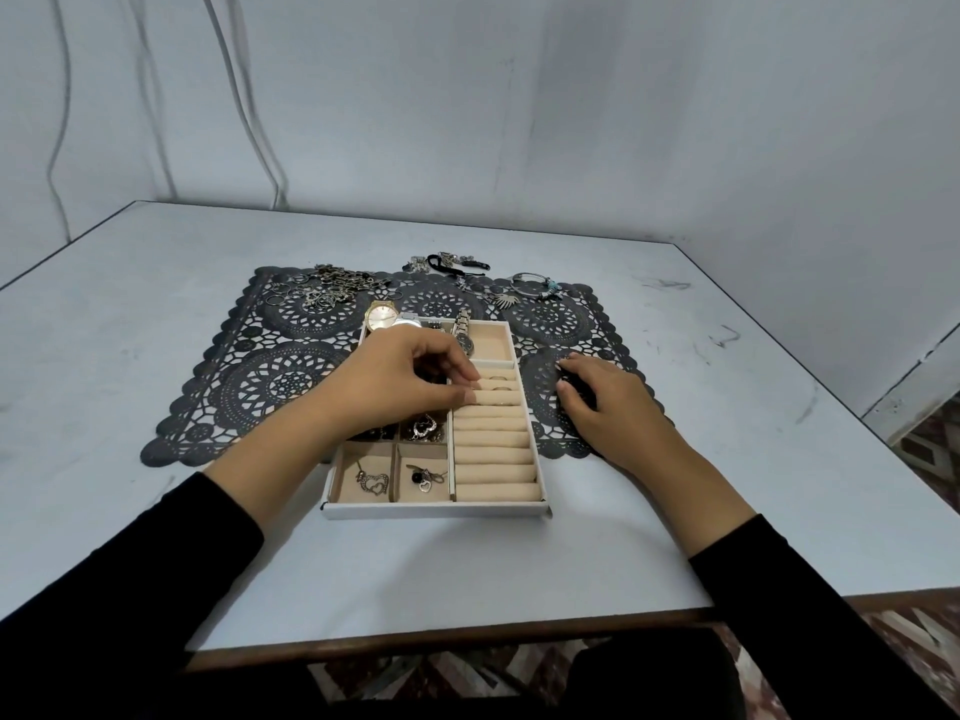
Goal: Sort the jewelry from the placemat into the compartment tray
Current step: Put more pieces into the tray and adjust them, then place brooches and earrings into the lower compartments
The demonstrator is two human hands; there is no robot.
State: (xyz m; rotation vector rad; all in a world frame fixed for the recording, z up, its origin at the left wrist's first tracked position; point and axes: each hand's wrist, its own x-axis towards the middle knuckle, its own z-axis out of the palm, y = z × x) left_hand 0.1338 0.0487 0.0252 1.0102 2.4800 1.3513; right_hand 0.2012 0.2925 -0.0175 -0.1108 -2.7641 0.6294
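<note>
Black sleeves (130, 589) flank the compartment tray (436, 510). Left hand (410, 371) pinches at the ring rolls (493, 444); whether it grips a ring, I cannot tell. Right hand (602, 402) rests loosely curled, empty, on the placemat (249, 376). Loose rings (311, 293) wait at its far edge. A half-seated ring could pop out.

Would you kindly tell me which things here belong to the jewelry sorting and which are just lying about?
Belongs to the job: compartment tray, placemat, ring pile, bracelets, bangle, watches, left hand at the ring rolls, right hand resting on the placemat.
Just lying about: wall cables, table.
</note>
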